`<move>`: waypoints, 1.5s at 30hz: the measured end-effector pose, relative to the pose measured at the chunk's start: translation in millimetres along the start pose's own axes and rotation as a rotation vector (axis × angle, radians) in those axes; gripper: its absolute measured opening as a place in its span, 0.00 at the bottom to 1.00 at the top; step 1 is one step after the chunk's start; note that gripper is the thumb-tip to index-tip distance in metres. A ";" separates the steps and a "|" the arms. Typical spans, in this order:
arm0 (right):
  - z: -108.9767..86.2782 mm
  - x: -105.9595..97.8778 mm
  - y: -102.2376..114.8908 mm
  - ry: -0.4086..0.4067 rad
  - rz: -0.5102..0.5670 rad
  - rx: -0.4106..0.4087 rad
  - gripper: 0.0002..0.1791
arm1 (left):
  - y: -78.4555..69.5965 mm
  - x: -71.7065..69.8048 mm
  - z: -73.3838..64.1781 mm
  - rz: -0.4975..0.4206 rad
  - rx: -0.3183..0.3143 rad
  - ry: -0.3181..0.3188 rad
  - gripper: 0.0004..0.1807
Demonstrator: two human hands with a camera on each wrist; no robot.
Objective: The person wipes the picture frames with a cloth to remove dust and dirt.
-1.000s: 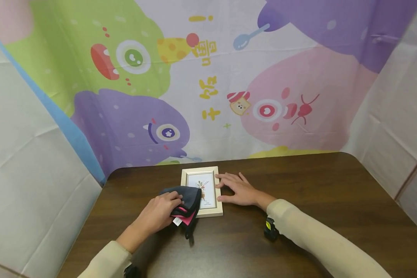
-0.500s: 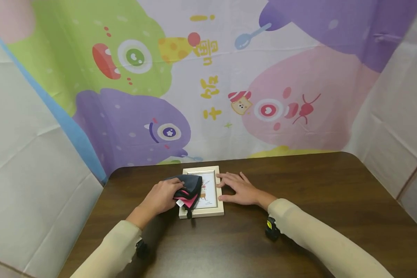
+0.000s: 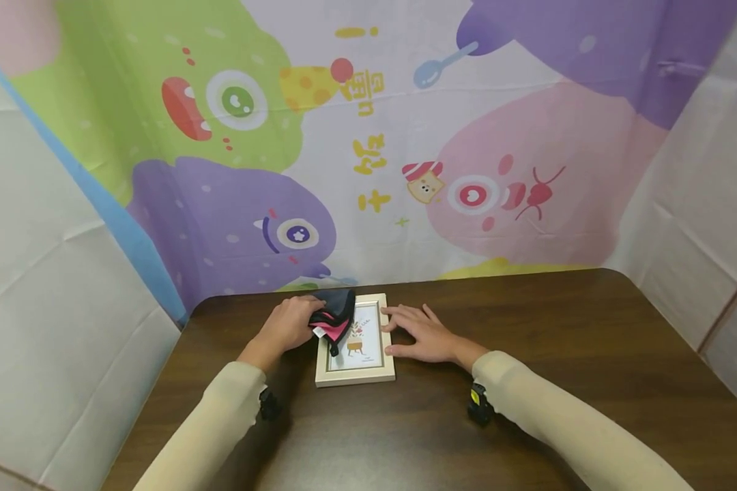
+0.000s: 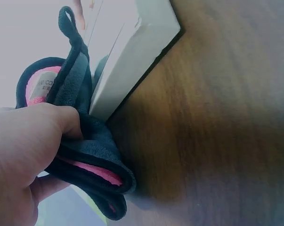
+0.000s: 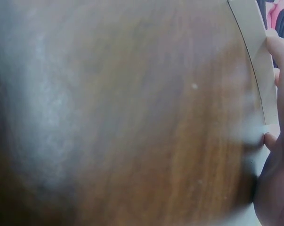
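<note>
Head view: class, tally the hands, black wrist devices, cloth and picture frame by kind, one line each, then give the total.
Left hand and right hand: 2
Left wrist device and right wrist device: 2
Folded cloth: 1
Picture frame: 1
Total: 6

Screened-off tabletop space, type of building unclear, dark wooden table [image 3: 565,320], cartoon-monster backdrop [image 3: 399,259], pale side sheets [image 3: 49,239]

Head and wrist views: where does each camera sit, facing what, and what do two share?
Head: head-worn, facing forward and down at the picture frame; left hand, right hand and sleeves show.
Left wrist: on that wrist, facing the folded cloth and left hand gripping it.
Right wrist: on that wrist, facing mostly wood-grain tabletop; right hand at image edge.
Head and left wrist share cloth and picture frame.
</note>
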State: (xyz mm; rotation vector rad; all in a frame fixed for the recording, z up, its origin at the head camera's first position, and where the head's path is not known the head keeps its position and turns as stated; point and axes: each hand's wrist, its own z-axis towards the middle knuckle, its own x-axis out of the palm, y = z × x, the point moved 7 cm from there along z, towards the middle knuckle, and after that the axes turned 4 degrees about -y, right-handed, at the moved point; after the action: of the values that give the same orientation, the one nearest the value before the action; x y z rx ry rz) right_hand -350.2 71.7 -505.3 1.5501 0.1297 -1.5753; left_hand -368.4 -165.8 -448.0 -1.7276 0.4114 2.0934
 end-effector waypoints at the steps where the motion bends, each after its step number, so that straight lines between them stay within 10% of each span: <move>1: 0.3 0.3 0.3 0.002 -0.001 -0.002 0.20 | 1.2 0.3 0.9 -0.001 -0.008 0.001 0.28; 22: 1.5 3.0 -1.6 0.017 -0.002 0.014 0.20 | -6.1 -2.1 -8.8 0.038 0.040 -0.002 0.28; 45: -0.3 2.3 -4.1 0.003 -0.008 0.005 0.19 | -46.4 -17.7 -65.3 0.020 0.220 -0.065 0.21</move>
State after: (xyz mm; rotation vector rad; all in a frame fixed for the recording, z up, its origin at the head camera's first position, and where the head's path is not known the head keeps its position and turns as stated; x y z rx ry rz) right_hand -352.2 73.1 -509.4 1.5577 0.1340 -1.5804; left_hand -287.0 -157.3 -442.3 -1.5319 0.6167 2.0270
